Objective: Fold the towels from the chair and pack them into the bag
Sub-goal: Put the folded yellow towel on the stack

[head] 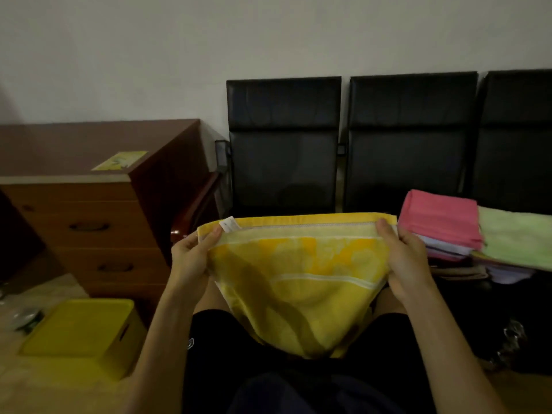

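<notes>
**Inspector 1:** Black shorts (pixel 227 339) come first in our record, directly below the yellow towel (pixel 298 279), whose lower folds sag onto them.

**Inspector 2:** We confirm. How is the towel held?

**Inspector 1:** We find it stretched by its top hem between both hands. The left hand (pixel 191 258) pinches the towel's left upper corner, thumb on the near face beside a white label (pixel 230 225). The right hand (pixel 403 258) pinches the right upper corner the same way. The remaining fingers lie behind the cloth, so we cannot tell their spread.

**Inspector 2:** And the surroundings?

**Inspector 1:** Right of the towel we note a stack of folded towels, a pink one (pixel 439 222) and a green one (pixel 513 237) uppermost. Below that stack lies a dark item with metal rings (pixel 513 333); we cannot tell what it is. Behind the towel stands a row of black chairs (pixel 283 144). Left of the towel stands a wooden drawer cabinet (pixel 89 222), with a yellow box (pixel 80 330) on the floor in front of it.
</notes>
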Available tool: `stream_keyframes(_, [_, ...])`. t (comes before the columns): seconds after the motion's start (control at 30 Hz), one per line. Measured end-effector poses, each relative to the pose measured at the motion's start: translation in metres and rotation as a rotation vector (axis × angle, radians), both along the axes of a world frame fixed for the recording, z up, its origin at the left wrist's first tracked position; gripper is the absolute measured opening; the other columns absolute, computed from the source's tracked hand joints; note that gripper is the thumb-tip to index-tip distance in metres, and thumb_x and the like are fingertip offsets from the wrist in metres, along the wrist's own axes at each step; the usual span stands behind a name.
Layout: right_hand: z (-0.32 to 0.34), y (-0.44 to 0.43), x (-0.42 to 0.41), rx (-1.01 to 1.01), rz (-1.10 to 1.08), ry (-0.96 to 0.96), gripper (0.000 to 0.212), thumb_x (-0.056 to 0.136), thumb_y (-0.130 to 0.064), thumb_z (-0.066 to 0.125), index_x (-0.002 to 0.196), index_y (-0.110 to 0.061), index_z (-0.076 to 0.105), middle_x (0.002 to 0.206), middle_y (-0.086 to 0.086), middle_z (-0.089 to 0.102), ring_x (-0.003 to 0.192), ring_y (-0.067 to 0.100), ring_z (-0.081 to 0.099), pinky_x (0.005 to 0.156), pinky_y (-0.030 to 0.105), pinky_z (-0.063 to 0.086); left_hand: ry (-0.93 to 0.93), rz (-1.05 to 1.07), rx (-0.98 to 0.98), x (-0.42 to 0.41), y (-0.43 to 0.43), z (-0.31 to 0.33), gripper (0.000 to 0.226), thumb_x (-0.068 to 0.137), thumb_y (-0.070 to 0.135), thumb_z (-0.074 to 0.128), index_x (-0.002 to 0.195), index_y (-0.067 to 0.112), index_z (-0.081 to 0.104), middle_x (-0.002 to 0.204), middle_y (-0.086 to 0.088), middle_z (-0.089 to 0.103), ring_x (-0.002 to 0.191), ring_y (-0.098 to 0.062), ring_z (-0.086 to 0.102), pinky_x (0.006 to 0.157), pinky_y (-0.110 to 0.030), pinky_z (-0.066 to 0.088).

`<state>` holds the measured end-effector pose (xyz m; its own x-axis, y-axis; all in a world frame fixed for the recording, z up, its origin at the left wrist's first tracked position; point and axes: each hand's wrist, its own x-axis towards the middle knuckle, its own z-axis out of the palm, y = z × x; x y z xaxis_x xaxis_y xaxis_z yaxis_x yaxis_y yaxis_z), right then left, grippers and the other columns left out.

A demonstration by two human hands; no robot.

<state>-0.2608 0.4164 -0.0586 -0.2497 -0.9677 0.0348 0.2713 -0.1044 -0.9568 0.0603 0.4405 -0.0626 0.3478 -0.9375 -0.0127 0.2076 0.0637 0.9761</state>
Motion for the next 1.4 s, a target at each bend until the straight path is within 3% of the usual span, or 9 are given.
stream_keyframes(0.17, [-0.024, 0.016, 0.016, -0.018, -0.034, 0.04, 0.028, 0.096, -0.024, 0.063, 0.073, -0.007, 0.064, 0.071, 0.012, 0.058, 0.066, 0.021, 0.055, 0.062, 0.032, 0.046, -0.057, 0.066, 0.01, -0.018, 0.013, -0.019, 0.018, 0.09, 0.024, 0.071, 0.092, 0.006, 0.075, 0.093, -0.014, 0.073, 0.09, -0.033, 0.07, 0.079, -0.047, 0.059])
stream_keyframes(0.3, [-0.029, 0.025, 0.039, -0.032, -0.022, 0.083, 0.04, 0.095, -0.026, 0.065, 0.081, 0.011, 0.059, 0.072, 0.017, 0.061, 0.067, 0.024, 0.057, 0.062, 0.036, 0.049, -0.148, 0.03, -0.027, -0.044, 0.02, -0.011, 0.017, 0.091, 0.024, 0.07, 0.083, 0.01, 0.076, 0.077, -0.007, 0.072, 0.077, -0.026, 0.07, 0.064, -0.036, 0.059])
stream_keyframes(0.33, [-0.028, 0.029, 0.045, -0.046, -0.01, 0.095, 0.041, 0.094, -0.027, 0.065, 0.081, 0.011, 0.059, 0.072, 0.018, 0.06, 0.068, 0.025, 0.057, 0.063, 0.038, 0.048, -0.172, 0.02, -0.04, -0.049, 0.021, -0.011, 0.017, 0.091, 0.024, 0.07, 0.081, 0.011, 0.077, 0.077, -0.009, 0.072, 0.076, -0.029, 0.07, 0.065, -0.039, 0.06])
stream_keyframes(0.43, [-0.024, 0.037, 0.062, -0.068, 0.053, 0.14, 0.043, 0.095, -0.03, 0.064, 0.078, 0.009, 0.058, 0.068, 0.019, 0.06, 0.065, 0.027, 0.057, 0.061, 0.04, 0.05, -0.226, -0.016, -0.064, -0.064, 0.021, -0.01, 0.015, 0.091, 0.022, 0.071, 0.08, 0.013, 0.076, 0.083, -0.018, 0.071, 0.082, -0.038, 0.069, 0.074, -0.052, 0.058])
stream_keyframes(0.63, [-0.005, 0.048, 0.092, -0.097, 0.062, 0.211, 0.039, 0.097, -0.029, 0.061, 0.061, -0.013, 0.062, 0.058, 0.006, 0.059, 0.056, 0.016, 0.057, 0.054, 0.03, 0.05, -0.233, -0.089, -0.1, -0.091, 0.024, -0.001, 0.014, 0.091, 0.019, 0.069, 0.085, 0.009, 0.076, 0.08, -0.009, 0.075, 0.078, -0.025, 0.074, 0.064, -0.032, 0.06])
stream_keyframes(0.83, [-0.003, 0.054, 0.104, -0.157, 0.124, 0.305, 0.024, 0.097, -0.031, 0.06, 0.083, -0.017, 0.074, 0.069, 0.006, 0.068, 0.064, 0.016, 0.066, 0.061, 0.027, 0.056, -0.307, -0.101, -0.154, -0.106, 0.024, 0.007, 0.015, 0.093, 0.019, 0.067, 0.084, 0.013, 0.077, 0.077, -0.011, 0.072, 0.075, -0.031, 0.071, 0.068, -0.04, 0.06])
stream_keyframes(1.17, [-0.002, 0.049, 0.102, -0.202, 0.134, 0.387, 0.027, 0.097, -0.033, 0.058, 0.085, -0.015, 0.074, 0.067, -0.003, 0.067, 0.064, 0.009, 0.065, 0.057, 0.018, 0.049, -0.292, -0.117, -0.156, -0.111, 0.027, 0.015, 0.026, 0.098, 0.024, 0.059, 0.085, 0.011, 0.077, 0.079, -0.018, 0.071, 0.081, -0.04, 0.068, 0.074, -0.05, 0.057])
stream_keyframes(1.3, [-0.001, 0.047, 0.101, -0.222, 0.22, 0.415, 0.027, 0.1, -0.035, 0.053, 0.095, -0.018, 0.073, 0.083, 0.002, 0.072, 0.079, 0.017, 0.07, 0.07, 0.031, 0.059, -0.28, -0.174, -0.177, -0.114, 0.029, 0.019, 0.03, 0.099, 0.032, 0.055, 0.091, 0.013, 0.076, 0.083, -0.009, 0.074, 0.083, -0.027, 0.071, 0.078, -0.039, 0.059])
stream_keyframes(1.4, [0.002, 0.044, 0.097, -0.179, 0.347, 0.376, 0.036, 0.102, -0.035, 0.043, 0.092, -0.014, 0.07, 0.085, 0.003, 0.068, 0.079, 0.015, 0.066, 0.071, 0.03, 0.055, -0.304, -0.233, -0.208, -0.114, 0.029, 0.024, 0.033, 0.09, 0.044, 0.063, 0.092, 0.014, 0.076, 0.086, -0.006, 0.074, 0.084, -0.02, 0.072, 0.078, -0.033, 0.06])
